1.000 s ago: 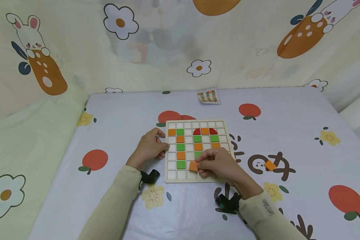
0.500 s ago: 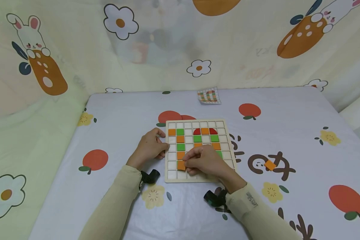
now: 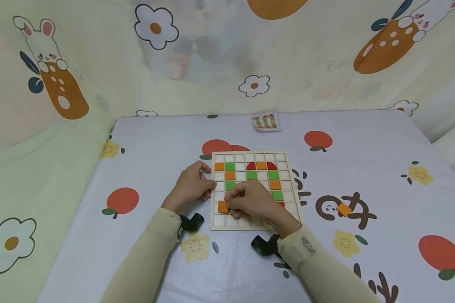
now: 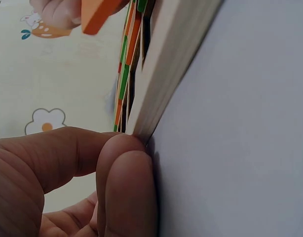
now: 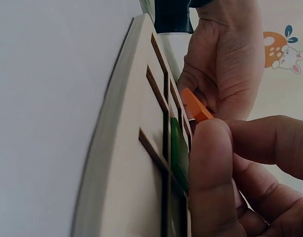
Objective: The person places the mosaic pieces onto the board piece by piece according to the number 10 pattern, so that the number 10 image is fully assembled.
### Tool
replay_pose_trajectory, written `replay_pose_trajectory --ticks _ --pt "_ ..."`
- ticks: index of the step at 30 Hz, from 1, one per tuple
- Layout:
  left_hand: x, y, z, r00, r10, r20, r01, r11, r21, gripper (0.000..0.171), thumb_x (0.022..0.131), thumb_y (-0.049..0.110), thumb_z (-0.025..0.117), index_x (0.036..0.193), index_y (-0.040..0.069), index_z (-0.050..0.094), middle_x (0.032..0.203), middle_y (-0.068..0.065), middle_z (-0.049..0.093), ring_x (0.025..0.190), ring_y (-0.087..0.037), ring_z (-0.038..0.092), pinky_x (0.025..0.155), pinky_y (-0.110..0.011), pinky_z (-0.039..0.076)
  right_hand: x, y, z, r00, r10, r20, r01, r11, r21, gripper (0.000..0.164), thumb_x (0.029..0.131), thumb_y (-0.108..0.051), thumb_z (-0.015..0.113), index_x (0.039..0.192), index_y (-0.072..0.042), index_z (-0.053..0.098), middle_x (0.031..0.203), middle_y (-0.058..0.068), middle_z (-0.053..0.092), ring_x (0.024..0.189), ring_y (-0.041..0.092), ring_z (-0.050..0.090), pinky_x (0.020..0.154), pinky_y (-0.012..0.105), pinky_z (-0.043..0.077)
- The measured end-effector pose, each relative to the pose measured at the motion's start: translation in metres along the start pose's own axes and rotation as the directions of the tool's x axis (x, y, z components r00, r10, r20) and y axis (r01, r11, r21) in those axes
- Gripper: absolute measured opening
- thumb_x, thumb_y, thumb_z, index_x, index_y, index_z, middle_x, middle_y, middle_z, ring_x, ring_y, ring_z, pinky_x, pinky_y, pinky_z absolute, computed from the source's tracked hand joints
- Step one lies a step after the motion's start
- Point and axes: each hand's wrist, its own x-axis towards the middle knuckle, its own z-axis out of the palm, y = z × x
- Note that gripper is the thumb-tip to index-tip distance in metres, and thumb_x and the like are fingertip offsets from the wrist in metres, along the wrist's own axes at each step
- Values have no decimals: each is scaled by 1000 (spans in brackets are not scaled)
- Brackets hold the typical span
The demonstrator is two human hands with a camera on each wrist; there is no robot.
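A square wooden grid board (image 3: pixel 250 227) lies on the table, with orange, green and red tiles set in some of its cells. My right hand (image 3: pixel 250 200) pinches an orange square tile (image 3: pixel 222 207) between thumb and fingertips, over the lower left cells. In the right wrist view that tile (image 5: pixel 195 104) tilts above the board, and a green tile (image 5: pixel 178 150) sits in a cell beneath the fingers. At the board's left edge, my left hand (image 3: pixel 191 184) grips the frame; the left wrist view has its fingertips (image 4: pixel 129 173) right against that edge.
Another orange tile (image 3: pixel 343 209) lies loose on the cloth right of the board. Behind the board, near the table's far edge, is a small patterned card (image 3: pixel 266 121) with a coloured grid. A printed curtain (image 3: pixel 212 54) hangs behind the table.
My right hand has carried the orange tile leftward across the board, from its lower middle to the left columns. The left hand keeps its place on the edge.
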Motion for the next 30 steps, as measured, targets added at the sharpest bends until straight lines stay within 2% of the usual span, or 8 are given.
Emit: replay_pose_trajectory --ticks 7,19,27,30 --pt "0 -1 0 1000 7 3 -7 1000 -9 35 92 11 74 120 8 55 82 -10 64 56 -16 66 54 -26 59 6 -3 5 1000 16 2 -16 998 -52 7 93 -3 71 96 -2 77 80 9 72 62 17 68 65 30 64" --pt "0 -1 0 1000 18 4 -18 1000 -8 35 90 10 73 120 7 55 81 -10 65 54 -16 66 54 -26 59 7 -5 9 1000 -26 5 26 997 -66 6 93 -1 70 94 0 77 77 9 71 60 16 63 59 27 61" --pt "0 1 -1 1000 20 9 -20 1000 -4 35 91 10 73 121 7 55 81 -10 65 55 -16 66 54 -26 59 1 -1 0 999 -46 -12 45 998 -42 8 95 -5 72 100 -1 76 82 12 71 62 17 65 62 29 61" --pt "0 1 0 1000 14 14 -14 1000 -4 35 92 9 73 122 7 55 82 -10 65 56 -16 66 55 -27 60 -4 1 -4 999 -46 5 46 996 -78 10 96 -7 71 103 -2 77 76 11 69 58 17 62 57 27 59"
